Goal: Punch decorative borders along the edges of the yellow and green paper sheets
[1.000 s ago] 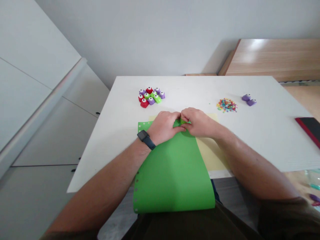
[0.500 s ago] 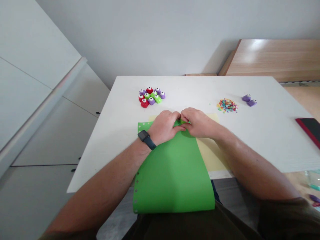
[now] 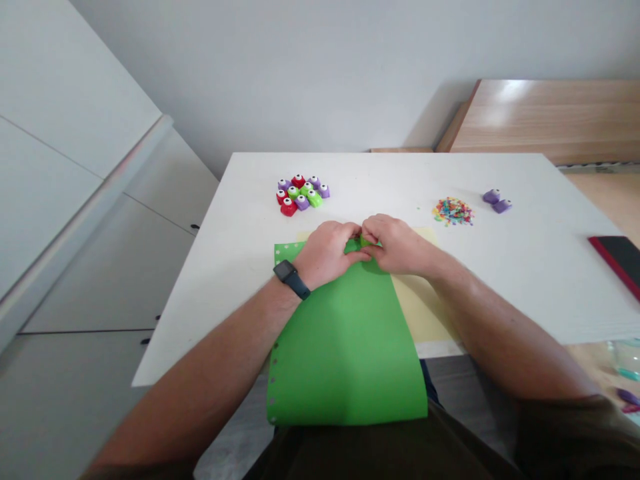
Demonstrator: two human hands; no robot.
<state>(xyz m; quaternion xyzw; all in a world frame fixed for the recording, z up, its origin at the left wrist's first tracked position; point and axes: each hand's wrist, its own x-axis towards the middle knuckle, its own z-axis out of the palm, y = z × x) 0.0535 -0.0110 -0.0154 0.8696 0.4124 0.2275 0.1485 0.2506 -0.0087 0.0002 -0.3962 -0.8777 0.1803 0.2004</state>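
Observation:
A sheet of green paper (image 3: 345, 347) hangs over the table's front edge, with small punched shapes along its left and top edges. At its far edge my left hand (image 3: 331, 252), a dark watch on the wrist, is closed, pinching the paper. Close against it, my right hand (image 3: 400, 247) is closed around a light-green craft punch (image 3: 366, 241), which sits on the paper's edge and is mostly covered by the fingers. Beneath lies a pale yellow sheet (image 3: 420, 307).
Several red, purple and green craft punches (image 3: 301, 195) cluster at the back left of the white table (image 3: 525, 280). Coloured paper bits (image 3: 453, 211) form a pile on the right, near two purple punches (image 3: 497, 201). A dark, red-edged item (image 3: 617, 260) lies far right.
Both hands stay at the paper's far edge with almost no visible movement. The whole view has shifted very slightly.

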